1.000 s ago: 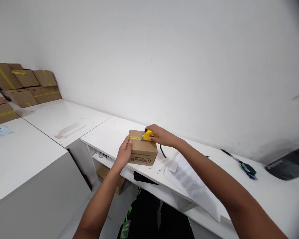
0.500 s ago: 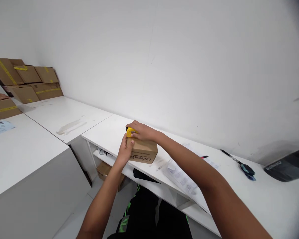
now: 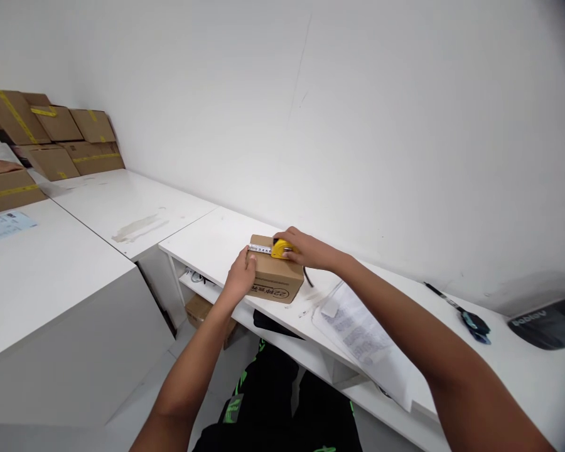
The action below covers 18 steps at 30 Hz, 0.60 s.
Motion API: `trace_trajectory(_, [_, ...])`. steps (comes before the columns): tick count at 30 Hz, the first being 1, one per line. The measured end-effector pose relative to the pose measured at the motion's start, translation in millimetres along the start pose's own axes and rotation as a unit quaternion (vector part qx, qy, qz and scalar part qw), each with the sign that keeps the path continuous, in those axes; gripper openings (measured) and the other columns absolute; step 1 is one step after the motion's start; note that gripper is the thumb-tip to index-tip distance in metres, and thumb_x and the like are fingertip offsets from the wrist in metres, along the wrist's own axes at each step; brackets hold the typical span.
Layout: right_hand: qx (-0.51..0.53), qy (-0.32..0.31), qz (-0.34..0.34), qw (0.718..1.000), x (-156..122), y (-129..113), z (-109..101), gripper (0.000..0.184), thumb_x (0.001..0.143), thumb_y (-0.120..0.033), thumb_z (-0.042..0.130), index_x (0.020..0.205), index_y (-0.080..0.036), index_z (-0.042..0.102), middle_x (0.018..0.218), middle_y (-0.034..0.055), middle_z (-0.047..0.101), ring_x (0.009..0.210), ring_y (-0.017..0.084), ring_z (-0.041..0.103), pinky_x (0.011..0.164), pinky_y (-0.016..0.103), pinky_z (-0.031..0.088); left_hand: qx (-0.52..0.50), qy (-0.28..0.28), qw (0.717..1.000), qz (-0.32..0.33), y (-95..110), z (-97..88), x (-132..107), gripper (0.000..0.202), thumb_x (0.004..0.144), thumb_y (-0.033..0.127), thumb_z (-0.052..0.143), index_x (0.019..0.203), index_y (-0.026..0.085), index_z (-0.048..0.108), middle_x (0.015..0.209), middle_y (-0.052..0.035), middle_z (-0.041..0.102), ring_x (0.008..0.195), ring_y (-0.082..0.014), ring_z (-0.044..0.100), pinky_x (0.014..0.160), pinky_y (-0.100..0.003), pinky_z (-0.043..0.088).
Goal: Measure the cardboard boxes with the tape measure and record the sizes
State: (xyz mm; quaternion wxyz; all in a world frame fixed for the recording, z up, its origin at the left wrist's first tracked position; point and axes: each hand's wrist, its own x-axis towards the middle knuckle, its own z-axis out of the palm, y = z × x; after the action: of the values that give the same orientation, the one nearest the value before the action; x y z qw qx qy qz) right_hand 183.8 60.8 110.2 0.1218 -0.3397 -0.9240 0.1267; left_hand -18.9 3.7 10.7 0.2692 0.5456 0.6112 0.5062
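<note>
Cardboard box [image 3: 277,276], left hand [image 3: 243,276] steadying — right hand [image 3: 306,250] gripping tape measure [image 3: 279,249]

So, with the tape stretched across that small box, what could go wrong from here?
The left hand pins the blade end at the corner of the small cardboard box; a slipped thumb may let it snap back into the tape measure under the right hand. The box sits near the front edge of the table, so a push could slide it off. The paper sheets overhang that edge and might get knocked down.

The right hand [image 3: 306,250] covers most of the tape measure [image 3: 279,249].
</note>
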Motion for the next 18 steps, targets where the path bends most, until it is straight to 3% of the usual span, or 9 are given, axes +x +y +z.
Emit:
trace_trajectory(6, [0.060, 0.040, 0.016, 0.997, -43.4, 41.2, -8.1, 0.046, 0.084, -0.027, 0.056, 0.129, -0.028, 0.051, 0.122, 0.0087, 0.054, 0.109, 0.026, 0.056, 0.094, 0.041, 0.045, -0.039, 0.010, 0.999, 0.012, 1.6, 0.8, -2.3, 0.049, 0.094, 0.036, 0.042, 0.138, 0.015, 0.047, 0.143, -0.0115, 0.051, 0.133, -0.0238, 0.046, 0.113, -0.039, 0.032])
trace_trajectory(10, [0.081, 0.053, 0.019, 0.995, -48.0, 44.5, -12.2, 0.045, 0.083, -0.027, 0.057, 0.127, -0.029, 0.051, 0.125, 0.0069, 0.054, 0.112, 0.025, 0.055, 0.095, 0.040, 0.045, -0.051, 0.018, 0.998, 0.024, 3.8, 0.7, -0.1, 0.047, 0.093, 0.034, 0.044, 0.136, 0.017, 0.050, 0.139, -0.0096, 0.055, 0.130, -0.0230, 0.049, 0.112, -0.039, 0.034])
trace_trajectory(18, [0.059, 0.009, 0.077, 0.995, -52.2, 51.3, -22.5, 0.044, 0.080, -0.022, 0.059, 0.123, -0.030, 0.053, 0.120, 0.0064, 0.056, 0.103, 0.023, 0.058, 0.088, 0.038, 0.046, -0.028, 0.020, 0.999, 0.008, 11.2, -1.3, -0.8, 0.045, 0.092, 0.035, 0.044, 0.133, 0.017, 0.053, 0.137, -0.0088, 0.057, 0.127, -0.0233, 0.051, 0.109, -0.038, 0.036])
